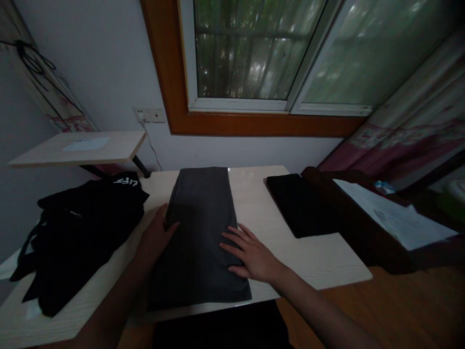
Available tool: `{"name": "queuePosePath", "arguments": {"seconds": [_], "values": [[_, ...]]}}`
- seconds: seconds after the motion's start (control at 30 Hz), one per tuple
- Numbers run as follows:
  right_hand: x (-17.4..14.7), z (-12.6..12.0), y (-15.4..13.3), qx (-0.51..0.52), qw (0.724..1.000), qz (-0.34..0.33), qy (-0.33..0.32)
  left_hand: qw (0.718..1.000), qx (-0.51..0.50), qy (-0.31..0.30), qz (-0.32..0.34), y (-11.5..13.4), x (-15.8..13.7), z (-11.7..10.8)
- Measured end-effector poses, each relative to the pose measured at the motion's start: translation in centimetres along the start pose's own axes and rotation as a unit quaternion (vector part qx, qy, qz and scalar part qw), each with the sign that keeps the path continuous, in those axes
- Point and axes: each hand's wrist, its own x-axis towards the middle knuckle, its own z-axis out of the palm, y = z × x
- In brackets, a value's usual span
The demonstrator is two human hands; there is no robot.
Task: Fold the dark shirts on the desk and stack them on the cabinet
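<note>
A dark grey piece of folded cloth [201, 223] lies flat as a long rectangle on the pale wooden table [254, 194]; what garment it is, I cannot tell. My left hand [154, 237] rests at its left edge, thumb stretched over the cloth and apart from the fingers, which are partly hidden. On the right edge lies my right hand [250, 254], palm down, fingers spread flat over the fabric. To the left is a loose heap of black clothing [87, 223] with white lettering.
A flat black item [300, 203], folded or book-like, sits on the table's right side. A raised shelf [119, 150] stands at back left, below wall sockets [148, 115]. Beyond the table's right side, papers [392, 213] lie on a dark brown surface. A window [254, 58] is behind.
</note>
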Motion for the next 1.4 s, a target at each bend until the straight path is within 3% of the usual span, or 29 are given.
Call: {"name": "queuePosePath", "arguments": {"seconds": [0.13,0.3,0.5,0.63,0.73,0.83,0.97,1.2,1.4], "values": [[0.0,-0.3,0.1,0.02,1.0,-0.012,-0.019,0.997,0.054,-0.055,0.001,0.0,-1.9,-0.6],[-0.1,-0.3,0.2,0.025,0.999,-0.007,-0.028,0.984,0.159,-0.08,0.022,-1.2,-3.2,-0.8],[0.2,-0.6,0.0,0.04,0.999,-0.008,-0.026,0.975,0.211,-0.023,0.064,0.1,-3.0,-1.0],[0.1,-0.7,-0.2,0.055,0.998,-0.016,-0.026,0.969,0.185,0.016,0.161,2.8,-2.2,-0.4],[0.0,-0.6,-0.1,0.064,0.997,-0.023,-0.031,0.952,0.17,-0.017,0.256,4.5,-2.2,1.5],[-0.1,-0.6,0.1,0.072,0.996,-0.026,-0.039,0.936,0.183,-0.034,0.299,5.1,-3.1,4.0],[0.0,-0.5,0.3,0.073,0.996,-0.027,-0.049,0.929,0.219,0.008,0.299,3.8,-4.8,5.7],[-0.1,-0.6,0.4,0.084,0.995,-0.027,-0.036,0.924,0.258,0.045,0.278,-1.1,-5.9,3.9],[1.0,-1.1,0.0,0.071,0.997,0.008,-0.004,0.925,0.267,0.053,0.265,-2.7,-6.8,3.5]]}}
